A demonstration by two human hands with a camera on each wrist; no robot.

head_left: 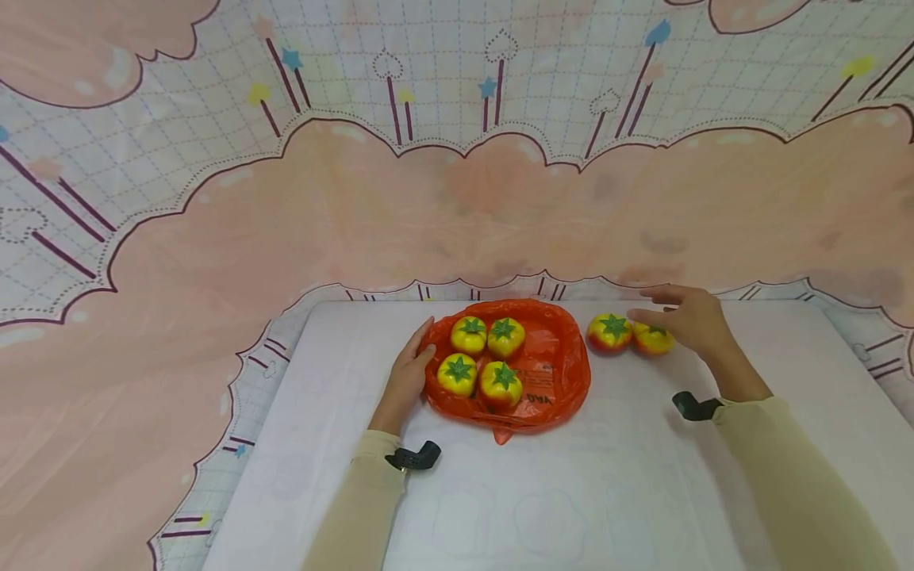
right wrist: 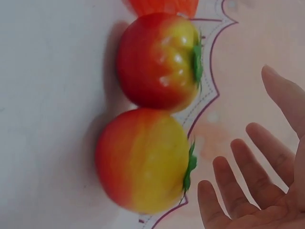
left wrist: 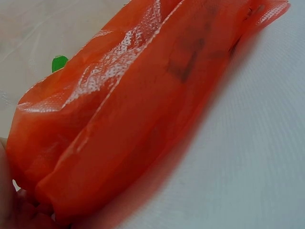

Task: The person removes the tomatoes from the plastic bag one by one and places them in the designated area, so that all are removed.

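Observation:
An orange-red plastic bag (head_left: 564, 396), its rim rolled down, lies spread with its mouth upward. Several red-and-yellow tomatoes (head_left: 501, 384) with green star-shaped tops sit in its left half. My left hand (head_left: 408, 374) grips the bag's left edge; the left wrist view shows part of that hand by the bag's folded side. To the right of the bag, two more tomatoes stand side by side on the table: a nearer-to-bag tomato (right wrist: 155, 62) and an outer tomato (right wrist: 143, 162). Above the outer one hovers my right hand (head_left: 689, 319), fingers spread and apart from it.
A white-covered table (head_left: 535, 507) carries everything. Behind it hangs a patterned pink cloth (head_left: 357, 214) with cloud shapes, close to the table's far edge. Each wrist wears a small black camera (head_left: 421, 456).

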